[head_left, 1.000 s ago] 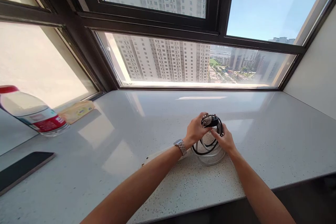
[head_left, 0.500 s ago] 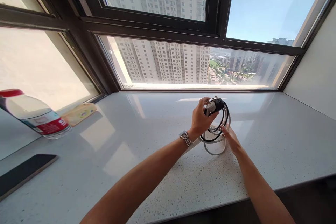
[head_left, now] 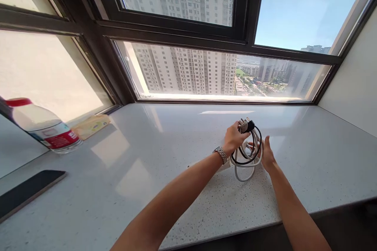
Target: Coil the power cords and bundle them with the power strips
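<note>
My left hand point(head_left: 234, 138), with a metal-band watch on its wrist, grips a white plug point(head_left: 243, 126) and a black plug point(head_left: 250, 125) side by side, prongs pointing up. From them hang loops of black cable point(head_left: 260, 141) and white cable point(head_left: 244, 180) above the counter. At the right side of the loops is my right hand point(head_left: 267, 156), thumb raised and apart, its other fingers reaching in behind the cables and partly hidden. Part of a flat white object point(head_left: 224, 167) shows under my left forearm; the arm covers most of it.
A speckled white counter point(head_left: 165, 141) runs up to dark-framed windows. On the left stand a red-capped bottle point(head_left: 55, 133) and a yellowish soft pack point(head_left: 94, 124). A dark phone point(head_left: 29, 190) lies nearer. The counter's front edge point(head_left: 235, 232) is close to me.
Both hands and the hanging cables have moved slightly right, and the plugs are a little lower. My right thumb has lifted away from the loops.
</note>
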`<action>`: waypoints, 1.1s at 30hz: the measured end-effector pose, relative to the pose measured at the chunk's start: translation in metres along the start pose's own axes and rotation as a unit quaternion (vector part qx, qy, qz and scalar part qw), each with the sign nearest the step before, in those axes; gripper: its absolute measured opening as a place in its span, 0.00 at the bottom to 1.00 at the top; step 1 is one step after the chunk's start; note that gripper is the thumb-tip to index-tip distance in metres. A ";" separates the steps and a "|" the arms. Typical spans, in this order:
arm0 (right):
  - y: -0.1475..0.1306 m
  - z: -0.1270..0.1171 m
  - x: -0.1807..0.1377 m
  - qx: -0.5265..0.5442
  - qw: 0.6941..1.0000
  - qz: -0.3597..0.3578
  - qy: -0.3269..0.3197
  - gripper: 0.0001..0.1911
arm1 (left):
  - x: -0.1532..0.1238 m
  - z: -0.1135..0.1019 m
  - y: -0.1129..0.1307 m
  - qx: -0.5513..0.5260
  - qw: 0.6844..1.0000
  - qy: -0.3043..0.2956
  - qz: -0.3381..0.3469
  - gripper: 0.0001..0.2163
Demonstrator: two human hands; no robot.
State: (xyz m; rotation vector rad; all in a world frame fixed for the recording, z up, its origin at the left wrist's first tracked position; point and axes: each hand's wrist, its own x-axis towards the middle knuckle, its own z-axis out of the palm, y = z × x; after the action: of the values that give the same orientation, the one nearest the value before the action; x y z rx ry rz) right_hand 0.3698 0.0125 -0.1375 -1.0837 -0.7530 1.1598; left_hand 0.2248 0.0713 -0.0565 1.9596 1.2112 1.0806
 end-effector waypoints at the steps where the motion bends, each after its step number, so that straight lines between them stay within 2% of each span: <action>1: 0.001 0.002 0.001 -0.002 1.000 -0.002 0.003 0.42 | 0.001 0.000 -0.007 0.018 1.000 0.000 -0.018 0.12; 3: 0.005 0.005 0.003 -0.025 1.000 -0.014 0.010 0.42 | 0.002 -0.001 -0.023 0.039 0.998 0.002 -0.042 0.12; 6: 0.010 0.009 0.006 -0.117 0.991 -0.066 0.021 0.41 | 0.006 0.001 -0.045 0.030 0.997 0.003 -0.074 0.13; 9: 0.013 0.015 0.004 -0.264 0.952 -0.149 0.054 0.41 | 0.008 0.006 -0.058 0.024 0.996 0.007 -0.089 0.14; 11: 0.013 0.025 -0.004 -0.375 0.897 -0.218 0.092 0.42 | 0.008 0.010 -0.061 0.030 0.996 0.006 -0.086 0.14; 13: 0.013 0.042 -0.018 -0.477 0.817 -0.306 0.105 0.39 | 0.009 0.011 -0.060 0.041 0.996 0.000 -0.082 0.14; 16: 0.016 0.072 -0.042 -0.578 0.695 -0.423 0.057 0.35 | 0.012 0.005 -0.059 0.076 0.995 -0.025 -0.067 0.14; 17: 0.019 0.081 -0.049 -0.593 0.667 -0.449 0.041 0.33 | 0.013 0.002 -0.059 0.088 0.994 -0.034 -0.061 0.14; 19: 0.026 0.094 -0.062 -0.599 0.640 -0.480 0.024 0.26 | 0.017 -0.005 -0.058 0.120 0.990 -0.056 -0.044 0.15; 21: 0.034 0.101 -0.072 -0.593 0.636 -0.495 -0.003 0.16 | 0.022 -0.011 -0.058 0.160 0.983 -0.087 -0.017 0.17; 23: 0.040 0.106 -0.079 -0.596 0.621 -0.503 -0.080 0.10 | 0.028 -0.015 -0.057 0.195 0.973 -0.124 0.013 0.18; 24: 0.042 0.110 -0.082 -0.603 0.604 -0.505 -0.131 0.10 | 0.032 -0.016 -0.056 0.205 0.969 -0.139 0.024 0.19; 26: 0.044 0.120 -0.084 -0.629 0.561 -0.495 -0.211 0.15 | 0.039 -0.016 -0.056 0.207 0.965 -0.157 0.033 0.20; 28: 0.043 0.134 -0.079 -0.662 0.532 -0.469 -0.243 0.27 | 0.045 -0.016 -0.056 0.205 0.964 -0.166 0.034 0.21; 30: 0.040 0.149 -0.067 -0.694 0.520 -0.428 -0.254 0.35 | 0.048 -0.017 -0.057 0.200 0.963 -0.177 0.037 0.21; 33: 0.035 0.158 -0.041 -0.733 0.526 -0.348 -0.256 0.39 | 0.047 -0.024 -0.060 0.179 0.963 -0.197 0.045 0.22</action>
State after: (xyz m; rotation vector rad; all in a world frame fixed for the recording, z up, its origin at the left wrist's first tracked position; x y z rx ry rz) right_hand 0.2040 0.0172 -0.1154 -1.4126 -2.6161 -0.2236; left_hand 0.1908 0.1405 -0.0769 2.3797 1.1584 0.4921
